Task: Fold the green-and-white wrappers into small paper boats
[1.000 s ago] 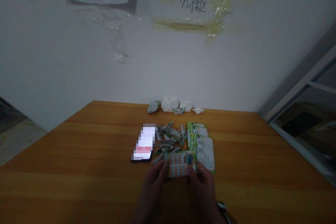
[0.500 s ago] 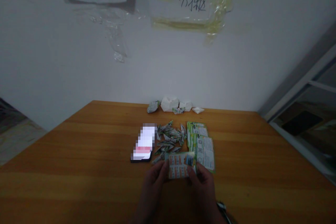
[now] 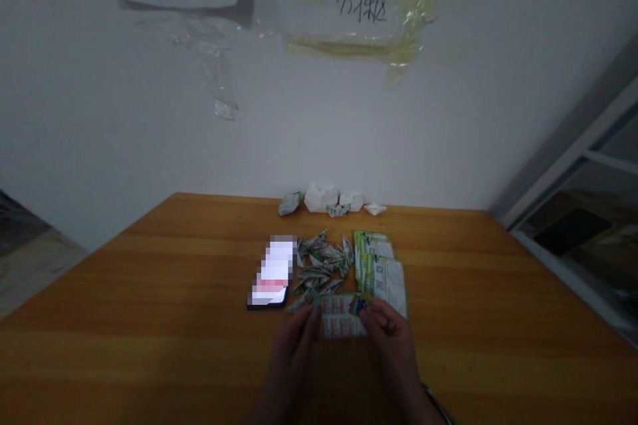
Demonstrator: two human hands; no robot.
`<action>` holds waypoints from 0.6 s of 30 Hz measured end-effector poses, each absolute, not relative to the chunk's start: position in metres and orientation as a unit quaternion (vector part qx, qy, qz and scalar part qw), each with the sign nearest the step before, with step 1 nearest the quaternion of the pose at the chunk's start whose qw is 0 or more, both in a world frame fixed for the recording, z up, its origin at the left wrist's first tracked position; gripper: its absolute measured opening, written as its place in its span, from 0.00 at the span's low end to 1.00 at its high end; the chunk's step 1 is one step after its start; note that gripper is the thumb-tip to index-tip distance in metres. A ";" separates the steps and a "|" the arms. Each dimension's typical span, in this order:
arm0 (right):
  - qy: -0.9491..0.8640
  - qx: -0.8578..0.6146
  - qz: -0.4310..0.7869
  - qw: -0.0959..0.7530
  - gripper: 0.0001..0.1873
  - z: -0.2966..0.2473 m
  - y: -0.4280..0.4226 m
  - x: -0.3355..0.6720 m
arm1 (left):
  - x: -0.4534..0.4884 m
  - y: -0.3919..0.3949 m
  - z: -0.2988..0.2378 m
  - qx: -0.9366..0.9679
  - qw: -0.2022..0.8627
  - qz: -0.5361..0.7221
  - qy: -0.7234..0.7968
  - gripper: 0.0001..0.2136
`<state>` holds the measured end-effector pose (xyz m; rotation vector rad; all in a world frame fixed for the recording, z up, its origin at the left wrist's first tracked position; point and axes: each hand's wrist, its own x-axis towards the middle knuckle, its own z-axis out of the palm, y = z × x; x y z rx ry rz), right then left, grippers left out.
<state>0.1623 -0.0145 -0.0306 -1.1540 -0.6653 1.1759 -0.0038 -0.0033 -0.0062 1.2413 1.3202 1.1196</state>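
Both my hands hold a small printed paper slip (image 3: pixel 339 319) flat on the wooden table (image 3: pixel 149 319). My left hand (image 3: pixel 296 345) pinches its left edge, and my right hand (image 3: pixel 391 335) presses its right edge with fingers closed over the top corner. Just beyond the slip lies a pile of several small folded paper pieces (image 3: pixel 321 264). A stack of green and white printed slips (image 3: pixel 381 272) lies to the right of that pile, close to my right hand.
A phone (image 3: pixel 273 273) with a lit screen lies left of the folded pile. Several white folded paper shapes (image 3: pixel 331 200) sit along the table's far edge by the wall. Taped papers hang on the wall above. A metal frame (image 3: pixel 568 166) stands at the right.
My right hand has slid up over the slip's right top corner, and the slip looks flatter and lower. The view shifted slightly.
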 end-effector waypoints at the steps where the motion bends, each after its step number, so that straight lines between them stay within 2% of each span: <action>1: -0.287 -0.503 0.516 0.631 0.19 -0.032 -0.015 0.162 | -0.004 -0.003 -0.008 0.504 0.486 0.459 0.547 0.20; 7: -0.328 -0.503 0.511 0.615 0.20 -0.032 -0.010 0.168 | -0.008 -0.001 -0.018 0.538 0.459 0.431 0.560 0.20; 9: -0.397 -0.514 0.506 0.568 0.17 -0.029 -0.008 0.177 | -0.011 0.000 -0.016 0.597 0.457 0.394 0.529 0.17; 12: -0.528 -0.520 0.510 0.438 0.13 -0.023 -0.010 0.191 | -0.015 -0.001 -0.011 0.686 0.464 0.305 0.470 0.14; 14: -0.619 -0.519 0.466 0.360 0.13 -0.020 -0.013 0.196 | -0.015 -0.001 -0.009 0.711 0.474 0.261 0.450 0.13; 16: -0.679 -0.526 0.400 0.319 0.14 -0.019 -0.016 0.196 | -0.014 0.000 -0.010 0.694 0.491 0.271 0.451 0.12; 18: -0.700 -0.535 0.354 0.314 0.14 -0.020 -0.018 0.191 | -0.011 0.004 -0.013 0.641 0.523 0.318 0.464 0.11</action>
